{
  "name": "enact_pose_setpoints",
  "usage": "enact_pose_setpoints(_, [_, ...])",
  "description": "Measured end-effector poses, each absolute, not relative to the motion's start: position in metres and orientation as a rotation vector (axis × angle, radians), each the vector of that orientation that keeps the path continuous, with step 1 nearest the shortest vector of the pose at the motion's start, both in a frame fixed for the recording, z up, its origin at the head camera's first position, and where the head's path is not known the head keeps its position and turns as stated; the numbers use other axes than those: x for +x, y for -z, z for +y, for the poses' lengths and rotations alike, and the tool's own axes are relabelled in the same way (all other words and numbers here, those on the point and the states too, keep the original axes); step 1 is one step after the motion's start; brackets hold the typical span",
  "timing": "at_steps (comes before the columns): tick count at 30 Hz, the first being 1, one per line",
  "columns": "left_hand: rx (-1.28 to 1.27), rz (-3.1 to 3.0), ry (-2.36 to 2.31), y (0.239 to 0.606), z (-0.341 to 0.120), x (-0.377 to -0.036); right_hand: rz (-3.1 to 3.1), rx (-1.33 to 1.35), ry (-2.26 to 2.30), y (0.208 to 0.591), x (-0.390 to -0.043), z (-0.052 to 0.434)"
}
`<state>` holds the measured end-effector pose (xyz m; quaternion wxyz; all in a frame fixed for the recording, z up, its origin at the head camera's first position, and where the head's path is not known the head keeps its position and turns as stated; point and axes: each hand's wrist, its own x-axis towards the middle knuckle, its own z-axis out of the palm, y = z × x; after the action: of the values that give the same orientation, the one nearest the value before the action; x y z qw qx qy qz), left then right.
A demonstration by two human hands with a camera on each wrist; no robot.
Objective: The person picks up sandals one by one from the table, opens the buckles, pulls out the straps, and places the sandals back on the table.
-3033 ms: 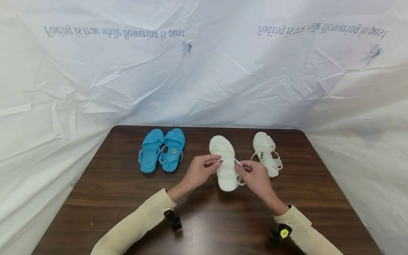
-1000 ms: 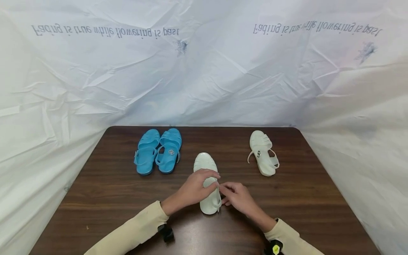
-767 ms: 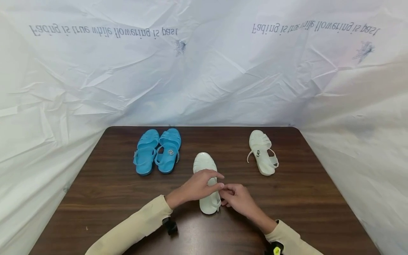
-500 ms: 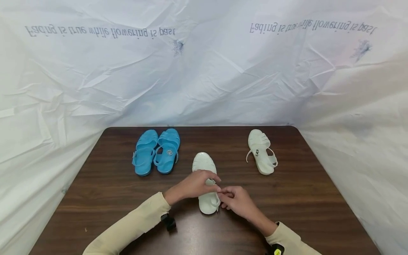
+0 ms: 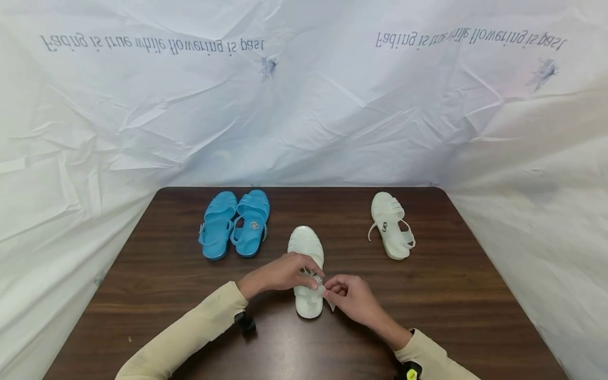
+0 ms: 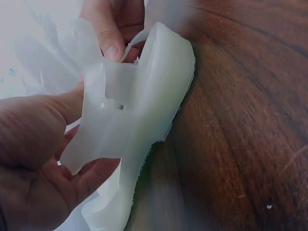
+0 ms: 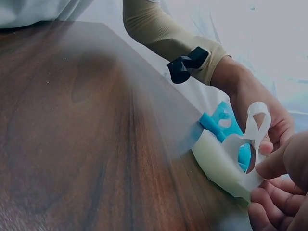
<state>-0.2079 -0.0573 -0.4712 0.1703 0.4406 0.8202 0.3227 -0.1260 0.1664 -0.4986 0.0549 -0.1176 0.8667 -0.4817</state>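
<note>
A white jelly sandal lies toe-away on the brown table, near its middle. My left hand grips the sandal across its heel end, fingers curled over the upper. My right hand pinches the loose ankle strap at the sandal's right side. In the left wrist view the sandal is tipped on its edge against the left hand's palm. In the right wrist view the strap loops up from the sandal's heel. The buckle is hidden by fingers.
A pair of blue jelly sandals stands side by side at the back left. The other white sandal lies at the back right with its strap undone. Crumpled white sheeting walls in the table's back and sides.
Since three seconds ago the white sandal has come from beside its mate toward me. Over the last second both hands stayed on it, and the right hand drew the strap out to the right.
</note>
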Motion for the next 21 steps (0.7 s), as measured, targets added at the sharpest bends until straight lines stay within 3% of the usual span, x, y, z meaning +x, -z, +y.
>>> enact_pose_setpoints(12, [1.435,2.411,-0.719,0.471,-0.055,-0.21,2.481,-0.223,1.608,0.497,-0.127,0.164])
enact_pose_setpoints(21, [1.39,2.414,-0.864,0.49,-0.057,-0.21,2.532,-0.221,1.621,0.498,-0.126,0.165])
